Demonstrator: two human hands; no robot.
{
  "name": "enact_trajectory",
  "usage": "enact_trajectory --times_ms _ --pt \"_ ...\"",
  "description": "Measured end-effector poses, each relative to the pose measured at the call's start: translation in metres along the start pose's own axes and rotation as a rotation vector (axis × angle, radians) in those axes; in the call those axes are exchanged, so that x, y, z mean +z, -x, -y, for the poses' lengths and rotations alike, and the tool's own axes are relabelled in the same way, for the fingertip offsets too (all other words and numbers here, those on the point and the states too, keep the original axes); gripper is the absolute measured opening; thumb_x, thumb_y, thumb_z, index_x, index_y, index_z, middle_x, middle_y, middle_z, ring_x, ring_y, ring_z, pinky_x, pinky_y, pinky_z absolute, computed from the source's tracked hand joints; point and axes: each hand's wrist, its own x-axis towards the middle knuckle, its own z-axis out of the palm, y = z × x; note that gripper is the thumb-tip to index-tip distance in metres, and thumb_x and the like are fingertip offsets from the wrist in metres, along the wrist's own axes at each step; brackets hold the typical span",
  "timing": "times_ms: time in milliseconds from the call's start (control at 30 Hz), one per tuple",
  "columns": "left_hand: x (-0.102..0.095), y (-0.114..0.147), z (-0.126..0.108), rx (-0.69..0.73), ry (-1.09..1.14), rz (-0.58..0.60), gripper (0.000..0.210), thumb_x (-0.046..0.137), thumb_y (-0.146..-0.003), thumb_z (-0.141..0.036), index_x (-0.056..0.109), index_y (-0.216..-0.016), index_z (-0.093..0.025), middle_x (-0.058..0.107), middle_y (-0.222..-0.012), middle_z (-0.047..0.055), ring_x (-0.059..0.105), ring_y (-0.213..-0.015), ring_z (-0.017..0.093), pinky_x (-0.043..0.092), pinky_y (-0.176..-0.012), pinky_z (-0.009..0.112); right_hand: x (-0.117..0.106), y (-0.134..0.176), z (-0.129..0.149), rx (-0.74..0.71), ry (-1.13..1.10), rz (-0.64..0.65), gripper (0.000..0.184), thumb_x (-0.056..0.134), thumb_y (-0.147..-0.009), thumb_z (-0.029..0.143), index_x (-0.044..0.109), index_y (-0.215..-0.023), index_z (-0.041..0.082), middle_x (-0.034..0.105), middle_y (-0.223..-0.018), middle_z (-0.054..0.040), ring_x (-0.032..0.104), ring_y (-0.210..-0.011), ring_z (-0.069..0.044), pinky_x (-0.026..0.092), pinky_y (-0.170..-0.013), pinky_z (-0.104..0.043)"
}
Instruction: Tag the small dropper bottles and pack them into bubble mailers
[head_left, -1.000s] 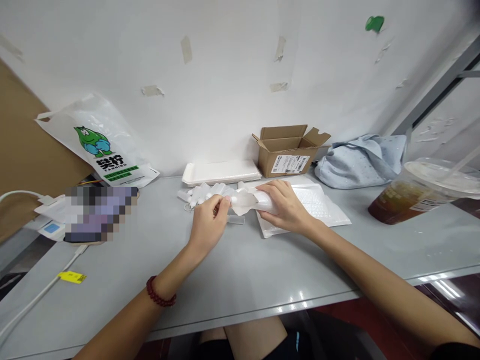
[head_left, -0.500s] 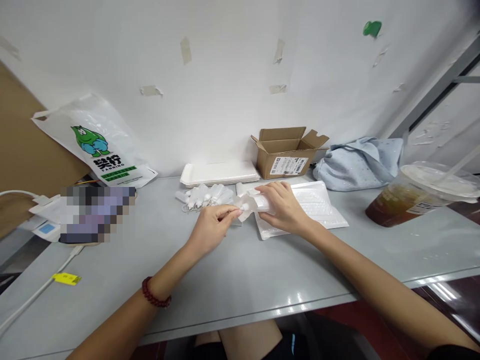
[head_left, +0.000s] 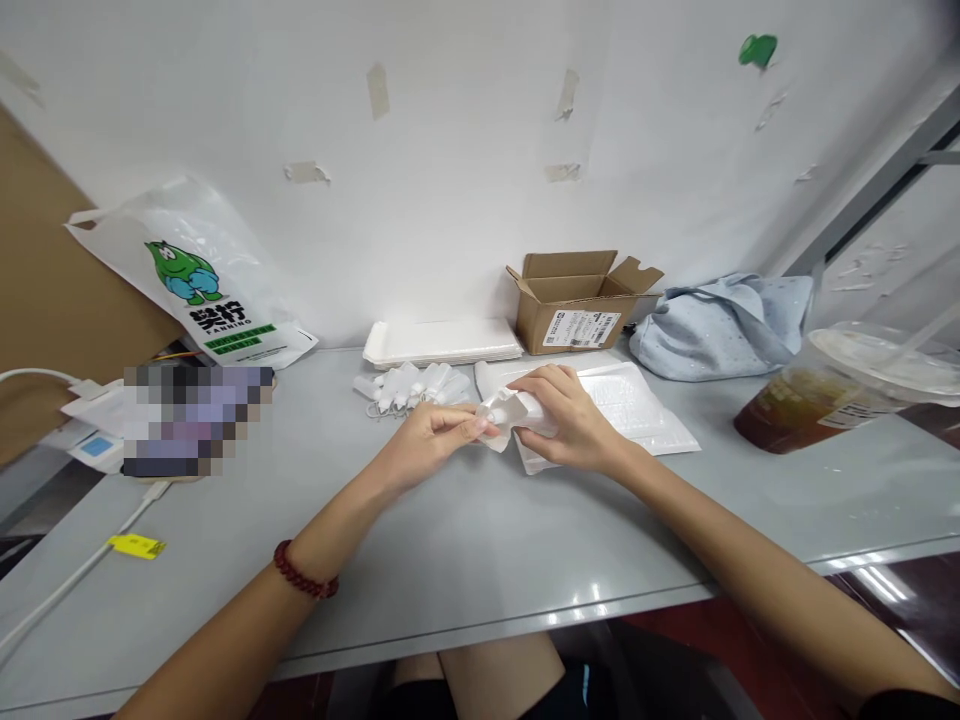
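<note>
Hands at work, with the dial centred on them and twelve o'clock pointing away from the person. The right hand (head_left: 574,420) is wrapped around a white pouch (head_left: 516,408), whose opened mouth faces nine o'clock. At that mouth the left hand (head_left: 427,440) has thumb and finger pressed together, pinching a small white piece (head_left: 495,414); how far it extends into the pouch cannot be told. Both hands are above the grey worktop (head_left: 450,560). White padded mailers (head_left: 630,400) lie at three o'clock, partly behind the right hand. At ten o'clock, near the left hand, lies a cluster of small translucent bottles (head_left: 405,385); at eleven, a stack of flat white envelopes (head_left: 442,345). An open cardboard box (head_left: 574,325) stands at one o'clock, a light-blue cloth bag (head_left: 712,330) at two, and a lidded drink cup (head_left: 784,405), well apart, at three.
</note>
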Motion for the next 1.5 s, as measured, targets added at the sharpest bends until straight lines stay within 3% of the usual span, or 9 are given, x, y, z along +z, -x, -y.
enact_trajectory --times_ms 167,333,467,700,900,1033,1200,1367,1500 --pt "0.001 0.000 0.002 -0.119 0.182 0.033 0.020 0.070 -0.074 -0.039 0.076 -0.076 -0.020 0.070 -0.088 0.007 0.062 -0.088 0.023 0.047 -0.085 0.038 -0.002 -0.001 0.004 -0.011 -0.037 0.021 0.042 0.057 -0.073 0.024 0.047 -0.114 0.022 0.059 -0.100 -0.0079 0.054 -0.089 -0.024 0.040 -0.080 -0.040" --pt "0.002 -0.001 0.001 -0.214 0.373 -0.058 0.028 0.083 -0.057 -0.023 0.056 -0.064 -0.017 0.064 -0.075 0.000 0.061 -0.073 0.014 0.049 -0.076 0.031 -0.009 -0.003 0.008 -0.058 -0.049 0.013 0.046 0.058 -0.074 0.027 0.045 -0.118 0.022 0.059 -0.102 -0.0091 0.054 -0.091 -0.025 0.042 -0.079 -0.040" --pt "0.004 -0.002 0.002 -0.215 0.418 -0.042 0.031 0.082 -0.061 -0.020 0.059 -0.082 -0.018 0.066 -0.083 0.000 0.063 -0.079 0.012 0.048 -0.079 0.029 -0.012 -0.004 0.014 -0.095 -0.040 0.022 0.046 0.057 -0.075 0.025 0.044 -0.119 0.021 0.058 -0.100 -0.0094 0.053 -0.088 -0.025 0.043 -0.078 -0.040" --pt "0.010 0.001 -0.001 -0.194 0.289 0.062 0.034 0.072 -0.075 -0.038 0.069 -0.103 -0.020 0.069 -0.104 0.008 0.062 -0.099 0.021 0.047 -0.085 0.031 -0.006 -0.003 0.017 -0.131 -0.066 0.038 0.046 0.056 -0.073 0.021 0.045 -0.118 0.017 0.058 -0.098 -0.0102 0.052 -0.087 -0.024 0.044 -0.077 -0.040" --pt "0.011 0.002 -0.001 -0.214 0.341 0.182 0.027 0.075 -0.072 -0.035 0.072 -0.091 -0.017 0.069 -0.080 0.005 0.063 -0.074 0.017 0.049 -0.071 0.029 -0.008 -0.003 0.024 -0.150 -0.057 0.043 0.044 0.055 -0.076 0.023 0.044 -0.119 0.018 0.059 -0.094 -0.0095 0.053 -0.084 -0.024 0.044 -0.074 -0.040" --pt "0.014 -0.001 0.004 -0.268 0.458 0.078 0.029 0.080 -0.065 -0.034 0.073 -0.087 -0.015 0.069 -0.076 0.004 0.061 -0.071 0.014 0.048 -0.070 0.027 -0.012 -0.004 0.026 -0.151 -0.060 0.039 0.051 0.054 -0.073 0.022 0.042 -0.123 0.018 0.057 -0.098 -0.0098 0.052 -0.086 -0.025 0.043 -0.075 -0.041" --pt "0.019 -0.002 0.007 -0.325 0.433 -0.089 0.027 0.083 -0.059 -0.034 0.070 -0.071 -0.013 0.065 -0.066 0.001 0.058 -0.064 0.013 0.044 -0.062 0.025 -0.010 -0.005 0.028 -0.165 -0.024 0.100 0.058 0.053 -0.075 0.024 0.037 -0.129 0.015 0.057 -0.109 -0.0138 0.051 -0.097 -0.028 0.041 -0.082 -0.045" --pt "0.012 -0.005 0.007 -0.295 0.437 -0.252 0.029 0.083 -0.058 -0.032 0.072 -0.078 -0.014 0.069 -0.074 0.003 0.060 -0.068 0.015 0.044 -0.064 0.026 -0.004 -0.005 0.022 -0.051 0.120 0.070 0.075 0.053 -0.074 0.021 0.021 -0.142 0.013 0.050 -0.127 -0.0203 0.046 -0.116 -0.033 0.037 -0.091 -0.050" --pt "0.002 -0.007 0.005 -0.316 0.466 -0.385 0.029 0.080 -0.057 -0.023 0.071 -0.082 -0.013 0.071 -0.080 0.005 0.063 -0.071 0.016 0.046 -0.064 0.025 0.003 -0.002 0.011 0.028 0.170 0.086 0.065 0.052 -0.076 0.014 0.030 -0.138 0.015 0.056 -0.125 -0.0185 0.051 -0.114 -0.032 0.035 -0.093 -0.049"
